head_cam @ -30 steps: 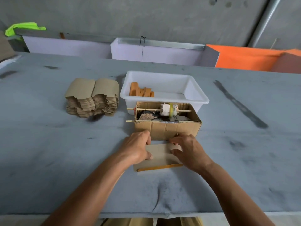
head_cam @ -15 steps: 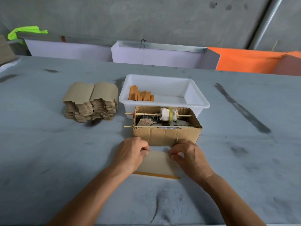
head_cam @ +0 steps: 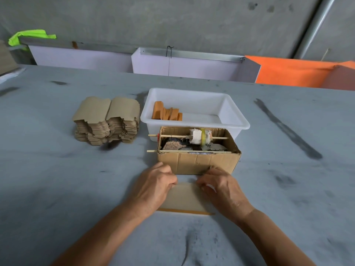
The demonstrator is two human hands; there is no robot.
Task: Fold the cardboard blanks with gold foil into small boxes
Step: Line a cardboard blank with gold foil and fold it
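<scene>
Both grips pinch the cardboard blank [head_cam: 182, 196]: left hand [head_cam: 153, 189] and right hand [head_cam: 221, 189], just before the open carton [head_cam: 199, 162]; creasing cleanly likely needs even pressure.

Two bare forearms are seen, ending in the left hand [head_cam: 153, 186] and the right hand [head_cam: 222, 190]. No sleeves, gloves or jewellery are worn.

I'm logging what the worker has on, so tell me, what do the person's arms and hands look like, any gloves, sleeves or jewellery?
Both forearms are bare right to the bottom edge of the picture: no sleeves show. The left hand and right hand wear no gloves, and no rings, watch or wristband can be seen.
</scene>
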